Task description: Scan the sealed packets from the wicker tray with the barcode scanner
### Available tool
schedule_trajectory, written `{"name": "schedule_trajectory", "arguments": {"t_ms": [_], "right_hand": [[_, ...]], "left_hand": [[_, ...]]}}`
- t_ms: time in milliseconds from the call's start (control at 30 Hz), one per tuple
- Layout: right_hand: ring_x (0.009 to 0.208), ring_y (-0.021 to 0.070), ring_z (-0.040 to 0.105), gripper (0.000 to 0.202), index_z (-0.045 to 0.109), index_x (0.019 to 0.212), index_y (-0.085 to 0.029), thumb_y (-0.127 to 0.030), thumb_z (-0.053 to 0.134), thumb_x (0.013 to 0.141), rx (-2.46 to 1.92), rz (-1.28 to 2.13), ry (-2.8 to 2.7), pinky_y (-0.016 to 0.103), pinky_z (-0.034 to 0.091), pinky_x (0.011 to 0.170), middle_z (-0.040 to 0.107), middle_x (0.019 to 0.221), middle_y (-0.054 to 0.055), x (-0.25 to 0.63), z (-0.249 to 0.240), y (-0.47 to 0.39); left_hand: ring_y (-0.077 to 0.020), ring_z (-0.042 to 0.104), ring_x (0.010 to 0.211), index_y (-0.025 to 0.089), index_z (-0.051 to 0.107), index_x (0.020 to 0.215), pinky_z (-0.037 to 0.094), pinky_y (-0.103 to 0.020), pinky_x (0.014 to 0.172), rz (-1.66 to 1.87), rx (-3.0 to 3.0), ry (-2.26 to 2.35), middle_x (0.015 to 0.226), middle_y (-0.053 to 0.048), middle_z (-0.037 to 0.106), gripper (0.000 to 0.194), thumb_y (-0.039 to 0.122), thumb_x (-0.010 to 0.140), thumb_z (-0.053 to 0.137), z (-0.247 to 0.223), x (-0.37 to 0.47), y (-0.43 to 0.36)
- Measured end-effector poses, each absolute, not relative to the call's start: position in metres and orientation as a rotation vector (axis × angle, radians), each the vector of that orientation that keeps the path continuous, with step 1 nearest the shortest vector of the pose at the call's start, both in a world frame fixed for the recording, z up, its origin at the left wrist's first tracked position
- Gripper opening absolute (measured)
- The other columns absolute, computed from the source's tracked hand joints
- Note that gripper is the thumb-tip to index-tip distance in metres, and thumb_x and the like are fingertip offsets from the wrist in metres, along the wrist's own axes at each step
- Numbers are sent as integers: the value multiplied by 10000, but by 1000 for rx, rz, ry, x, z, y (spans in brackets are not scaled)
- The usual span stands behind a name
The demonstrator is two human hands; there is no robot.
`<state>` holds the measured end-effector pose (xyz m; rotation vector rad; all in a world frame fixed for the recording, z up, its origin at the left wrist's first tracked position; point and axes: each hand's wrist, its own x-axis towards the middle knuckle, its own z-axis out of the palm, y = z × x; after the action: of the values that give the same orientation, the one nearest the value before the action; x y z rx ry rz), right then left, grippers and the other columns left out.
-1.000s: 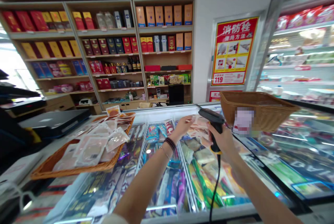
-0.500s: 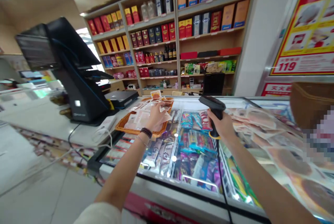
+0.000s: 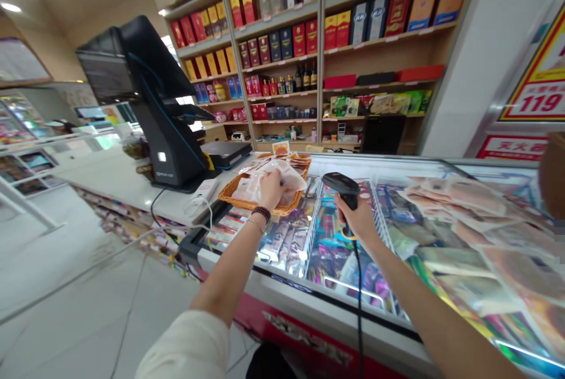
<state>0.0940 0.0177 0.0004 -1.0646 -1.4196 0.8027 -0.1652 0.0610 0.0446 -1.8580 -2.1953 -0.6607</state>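
Note:
In my right hand point(image 3: 359, 220) is a black handheld barcode scanner point(image 3: 342, 183), its head pointing left and its cable hanging down over the freezer front. My left hand point(image 3: 270, 188), wearing a dark bead bracelet, reaches into an orange wicker basket point(image 3: 229, 193). Its fingers are curled onto a clear plastic packet point(image 3: 289, 176) among several others in there. Part of the fingertips is hidden by the film. A small packet with an orange-brown picture point(image 3: 281, 148) sticks up at the basket's back edge.
Below is a glass-topped freezer point(image 3: 282, 286) with colourful ice-cream packs inside. Flat clear packets point(image 3: 459, 202) are spread on its right side. A black checkout terminal point(image 3: 163, 126) stands on the left counter point(image 3: 110, 173). Shelves point(image 3: 282, 49) of boxed bottles line the back.
The view has swung left, so the scene sits further right. The scanner has come nearer the basket. My left hand has closed more tightly on the packets in the basket.

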Motion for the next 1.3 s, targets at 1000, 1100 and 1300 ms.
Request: {"name": "schedule_trajectory", "arguments": {"t_ms": [1000,1100,1300], "right_hand": [[380,166,521,429,524,673,-262,-642,670,805,-993,904,-1433,303,446,452,562,441,-14,101,8,7],[388,176,543,431,519,634,-263,-626,654,824,-1059,876,-1491,317,462,492,575,438,7,101,8,5],[408,188,561,484,509,589,-271,-667,660,823,-1066,881,-1529,330,478,527,582,443,22,101,7,5]], "left_hand": [[-141,718,884,217,584,1203,592,-259,771,-3073,-1698,-1884,1056,-62,745,383,110,840,642,27,-86,81],[-134,716,903,223,584,1262,587,-243,777,-3047,-1747,-1852,1100,-77,743,409,122,867,619,27,-85,79],[-136,710,916,203,593,1274,583,-239,776,-2872,-1871,-1900,1067,-84,742,370,195,904,616,27,-86,77]]}}
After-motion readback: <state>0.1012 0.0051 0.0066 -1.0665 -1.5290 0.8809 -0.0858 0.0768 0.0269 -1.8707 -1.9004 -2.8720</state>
